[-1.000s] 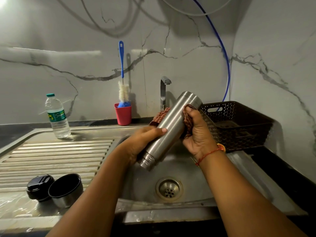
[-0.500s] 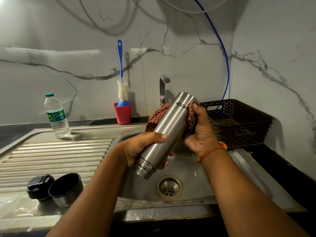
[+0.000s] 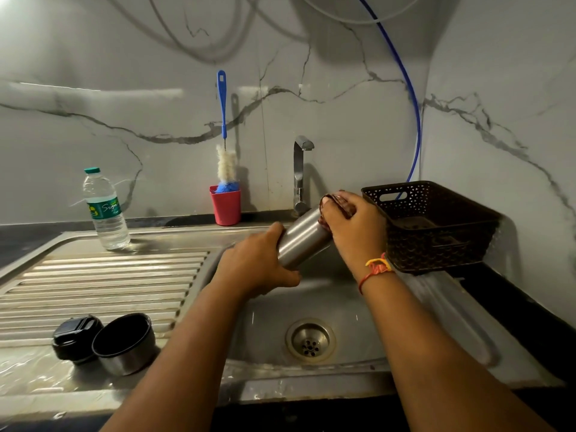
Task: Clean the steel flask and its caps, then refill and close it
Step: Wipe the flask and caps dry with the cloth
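Brushed steel cylindrical flask (image 3: 304, 236) tilted over steel sink basin (image 3: 349, 307), frame centre. Left hand (image 3: 258, 263) grips its lower end, right hand (image 3: 352, 226) clasps red checked cloth (image 3: 338, 202) over the top. Red plastic cup (image 3: 225, 207) holds blue-handled bottle brush (image 3: 222, 104). Versus earlier frame, cloth now higher, logo covered.

Your work surface: one steel sink unit (image 3: 280, 385), with a ribbed drainboard (image 3: 109, 285) on your left and a basin (image 3: 336, 307) on your right, round drain (image 3: 310, 340) in its floor.

- Drainboard, far corner: plastic water bottle (image 3: 106, 210), upright, green cap on.
- Drainboard, near corner: black cap (image 3: 76, 338) and steel cup cap (image 3: 124, 342), mouth up, touching side by side. The steel around them is wet.
- Back ledge: red cup (image 3: 225, 205) holding a bottle brush (image 3: 225, 163), and the tap (image 3: 299, 173).
- Right of your basin: dark perforated basket (image 3: 433, 226), where the steel meets the dark countertop (image 3: 530, 322).
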Tool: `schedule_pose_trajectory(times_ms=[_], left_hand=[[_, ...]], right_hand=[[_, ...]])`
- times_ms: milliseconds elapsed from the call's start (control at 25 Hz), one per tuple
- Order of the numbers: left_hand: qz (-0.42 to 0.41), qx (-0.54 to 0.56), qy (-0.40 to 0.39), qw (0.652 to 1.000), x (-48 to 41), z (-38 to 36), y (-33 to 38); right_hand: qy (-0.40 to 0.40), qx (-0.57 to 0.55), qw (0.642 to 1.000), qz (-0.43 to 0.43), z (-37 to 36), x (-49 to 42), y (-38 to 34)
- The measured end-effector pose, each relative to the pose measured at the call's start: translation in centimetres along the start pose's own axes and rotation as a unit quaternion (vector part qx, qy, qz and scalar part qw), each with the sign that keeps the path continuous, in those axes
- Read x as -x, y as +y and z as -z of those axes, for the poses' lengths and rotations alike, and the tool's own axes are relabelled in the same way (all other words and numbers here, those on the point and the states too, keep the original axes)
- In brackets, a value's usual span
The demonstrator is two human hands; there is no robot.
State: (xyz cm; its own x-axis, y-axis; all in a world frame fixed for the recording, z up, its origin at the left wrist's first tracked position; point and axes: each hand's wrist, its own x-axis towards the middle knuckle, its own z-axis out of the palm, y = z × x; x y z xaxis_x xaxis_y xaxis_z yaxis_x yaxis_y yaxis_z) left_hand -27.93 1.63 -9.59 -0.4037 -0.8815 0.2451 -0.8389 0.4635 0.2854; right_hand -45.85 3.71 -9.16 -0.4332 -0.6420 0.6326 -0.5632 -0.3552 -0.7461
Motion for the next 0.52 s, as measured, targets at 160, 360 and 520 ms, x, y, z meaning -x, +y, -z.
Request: schedule_pose_trajectory(times_ms=[160,360,520], left_hand=[[-0.063,-0.102,0.044,0.992,0.1,0.9,-0.4],[-0.088,-0.087,-0.006,0.992,0.3,0.9,-0.9],[-0.09,-0.014,-0.017,0.996,0.3,0.3,-0.9]], right_hand=[[-0.052,-0.04,0.996,-0.065,1.3,-1.1,0.7],[-0.147,-0.305,0.898,-0.281,2.9,-1.8,2.3],[-0.13,-0.444,0.81,-0.359,2.3,-1.4,2.9]])
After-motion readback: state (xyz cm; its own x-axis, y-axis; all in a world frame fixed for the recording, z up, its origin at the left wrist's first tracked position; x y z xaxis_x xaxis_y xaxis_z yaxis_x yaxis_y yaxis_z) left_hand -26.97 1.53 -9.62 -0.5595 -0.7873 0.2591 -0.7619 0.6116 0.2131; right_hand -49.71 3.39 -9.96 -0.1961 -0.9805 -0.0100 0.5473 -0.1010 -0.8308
